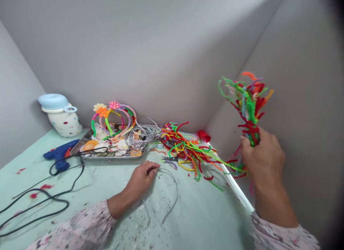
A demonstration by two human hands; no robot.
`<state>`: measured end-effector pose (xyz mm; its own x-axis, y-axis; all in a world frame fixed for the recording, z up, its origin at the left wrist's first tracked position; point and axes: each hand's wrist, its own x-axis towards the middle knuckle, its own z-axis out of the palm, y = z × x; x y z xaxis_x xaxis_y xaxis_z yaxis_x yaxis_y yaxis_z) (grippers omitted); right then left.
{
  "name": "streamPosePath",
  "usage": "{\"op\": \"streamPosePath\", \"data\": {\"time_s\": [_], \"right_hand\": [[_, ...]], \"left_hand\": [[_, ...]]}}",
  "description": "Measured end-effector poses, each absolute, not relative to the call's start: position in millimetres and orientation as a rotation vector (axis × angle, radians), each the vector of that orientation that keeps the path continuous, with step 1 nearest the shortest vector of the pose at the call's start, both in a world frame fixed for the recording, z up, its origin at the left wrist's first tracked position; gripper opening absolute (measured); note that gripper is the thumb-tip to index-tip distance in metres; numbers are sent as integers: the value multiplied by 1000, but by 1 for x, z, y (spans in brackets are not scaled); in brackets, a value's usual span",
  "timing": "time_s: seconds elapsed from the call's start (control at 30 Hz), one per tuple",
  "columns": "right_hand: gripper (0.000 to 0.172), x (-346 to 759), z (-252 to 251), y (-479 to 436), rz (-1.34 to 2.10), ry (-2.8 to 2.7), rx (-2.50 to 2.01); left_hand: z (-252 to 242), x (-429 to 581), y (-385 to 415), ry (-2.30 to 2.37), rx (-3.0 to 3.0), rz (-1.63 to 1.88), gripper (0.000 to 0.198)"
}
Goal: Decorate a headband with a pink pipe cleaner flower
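My right hand (pixel 264 160) is raised at the right, its fingers wrapped round a bundle of pipe cleaners (pixel 251 110). Red, green and orange ends fan out above the fist, and a red one is wound about the middle. Over the table, my left hand (pixel 142 178) is closed on a thin grey metal headband (pixel 176 192) near the top of its curve. Both ends of the band point towards me. Past the left hand lies a loose heap of coloured pipe cleaners (pixel 188 149), with dark-tipped pliers or cutters (pixel 170 159) partly under it.
A metal tray (pixel 113 156) holds shells, finished-looking wrapped headbands (pixel 107 117) and a pile of bare metal bands (pixel 142 133). Left of it are a blue glue gun (pixel 60 153), its black cord (pixel 67 203) and a white bottle (pixel 64 121). Walls stand behind and at the right.
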<state>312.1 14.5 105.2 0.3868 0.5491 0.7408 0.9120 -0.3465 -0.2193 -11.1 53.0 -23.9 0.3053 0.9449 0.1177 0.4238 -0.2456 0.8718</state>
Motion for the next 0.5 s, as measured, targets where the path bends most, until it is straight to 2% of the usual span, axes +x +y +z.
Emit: {"op": "streamPosePath", "data": {"time_s": [0.17, 0.33, 0.5], "right_hand": [[44, 316, 105, 14, -768, -1234, -1905], [41, 319, 78, 34, -360, -1598, -2099], [41, 322, 60, 48, 30, -1488, -2234]], "left_hand": [[-23, -12, 53, 1215, 1822, 880, 29], [-24, -11, 53, 1229, 1798, 871, 29], [-23, -11, 53, 1228, 1804, 861, 28]]}}
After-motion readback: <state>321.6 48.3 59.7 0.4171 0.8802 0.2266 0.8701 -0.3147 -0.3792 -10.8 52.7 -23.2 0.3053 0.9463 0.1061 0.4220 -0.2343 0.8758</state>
